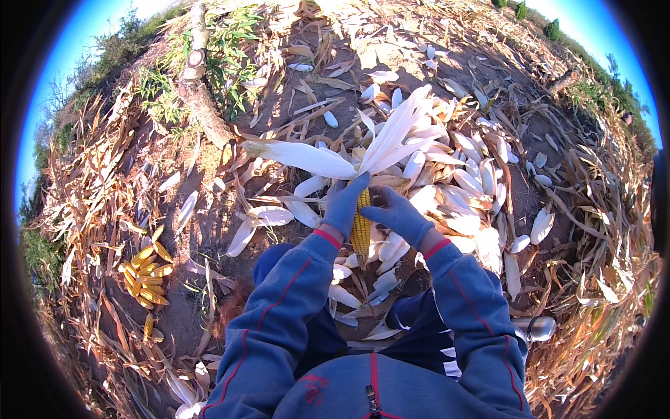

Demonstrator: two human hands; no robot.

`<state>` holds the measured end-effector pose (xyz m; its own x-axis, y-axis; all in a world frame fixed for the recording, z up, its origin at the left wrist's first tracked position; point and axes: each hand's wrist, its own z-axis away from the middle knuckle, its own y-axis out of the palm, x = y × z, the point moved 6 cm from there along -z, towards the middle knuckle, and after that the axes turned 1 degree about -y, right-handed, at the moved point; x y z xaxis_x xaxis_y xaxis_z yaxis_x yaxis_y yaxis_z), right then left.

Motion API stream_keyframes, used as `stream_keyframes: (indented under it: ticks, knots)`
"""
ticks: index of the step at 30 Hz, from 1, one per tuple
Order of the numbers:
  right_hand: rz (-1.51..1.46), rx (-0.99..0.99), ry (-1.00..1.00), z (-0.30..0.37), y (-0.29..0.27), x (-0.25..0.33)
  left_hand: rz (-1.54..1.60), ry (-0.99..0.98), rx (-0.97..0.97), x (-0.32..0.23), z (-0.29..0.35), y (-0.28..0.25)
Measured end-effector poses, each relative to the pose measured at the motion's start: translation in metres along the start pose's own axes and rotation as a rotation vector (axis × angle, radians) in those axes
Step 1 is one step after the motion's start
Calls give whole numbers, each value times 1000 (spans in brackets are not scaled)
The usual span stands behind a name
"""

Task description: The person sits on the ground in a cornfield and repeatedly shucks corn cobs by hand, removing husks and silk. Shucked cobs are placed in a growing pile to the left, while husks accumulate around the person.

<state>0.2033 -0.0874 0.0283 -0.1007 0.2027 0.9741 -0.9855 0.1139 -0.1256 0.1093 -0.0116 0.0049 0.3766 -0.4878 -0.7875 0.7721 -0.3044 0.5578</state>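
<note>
Between my two gloved hands is an ear of corn (361,230), its yellow kernels bare and its tip pointing down toward me. Pale husk leaves (314,158) are peeled back from its base and fan out to the left and upward. My left hand (345,202), in a blue-grey glove, is closed around the base where the husk joins. My right hand (399,218), gloved alike, has its fingers against the right side of the ear near the base; its grip is partly hidden.
A heap of husked leaves and unpeeled ears (467,188) spreads ahead and to the right. Several bare yellow ears (146,274) lie piled at the left. A tree trunk (202,105) rises at the far left. Near my right elbow lies a silvery metal cylinder (537,328).
</note>
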Motion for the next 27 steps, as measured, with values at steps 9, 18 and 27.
stream_keyframes:
  ticks: [9, 18, 27]
  knots:
    - [76, -97, -42, -9, -14, -9, -31, 16, -10, 3, -7, -8]
    - [-187, -282, 20, -9, -22, -25, -1470, 170, 191, 13, 19, 29]
    - [-723, -544, -253, -8, -64, 6, -974, 66, 459, 28, 24, 32]
